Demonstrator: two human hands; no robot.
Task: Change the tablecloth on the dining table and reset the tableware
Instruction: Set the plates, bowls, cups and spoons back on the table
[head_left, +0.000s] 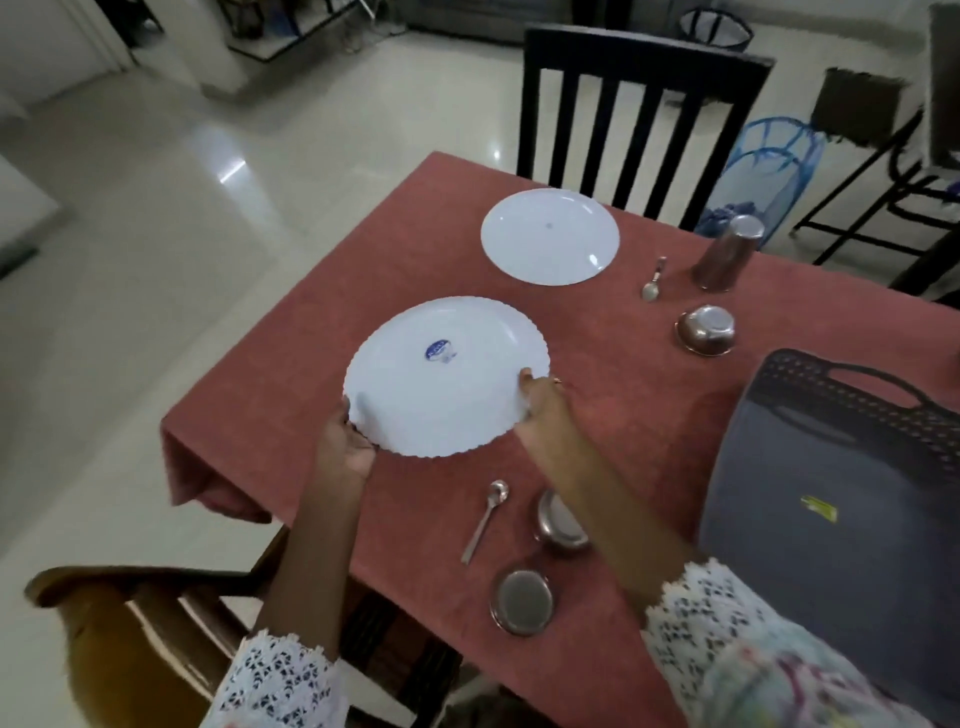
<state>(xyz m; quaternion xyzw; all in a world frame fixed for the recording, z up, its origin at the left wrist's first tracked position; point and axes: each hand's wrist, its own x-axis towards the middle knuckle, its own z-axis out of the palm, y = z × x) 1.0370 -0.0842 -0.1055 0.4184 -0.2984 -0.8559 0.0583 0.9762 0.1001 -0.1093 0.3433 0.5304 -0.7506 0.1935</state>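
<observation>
1. Both hands grasp one scalloped white plate (447, 376) with a blue mark near its middle: the left hand (347, 441) grips its near-left rim, and the right hand (540, 402) pinches its right rim, thumb on top.
2. Plates, two: the held one, over the near-left part of the tablecloth (613, 415), and a plain round plate (549, 236) lying at the far end.
3. Spoons, two: a near spoon (485, 519) beside the right forearm and a far spoon (653, 280) right of the plain plate.
4. Small steel bowls, two: a near bowl (561, 525) partly under the right forearm and a far bowl (705, 330).
5. Steel tumblers, two: a near tumbler (523, 600) close to the table's edge and a far tumbler (727, 252) upside down.
6. One dark tray (831, 467) with a cut-out handle sits at the right.
7. Both arms reach forward, lace cuffs at the forearms.
8. Reddish-pink cloth covers the table; a dark slatted chair (634, 119) stands at the far end, a brown wooden chair (135, 623) near-left, on glossy pale floor tiles (156, 234).
</observation>
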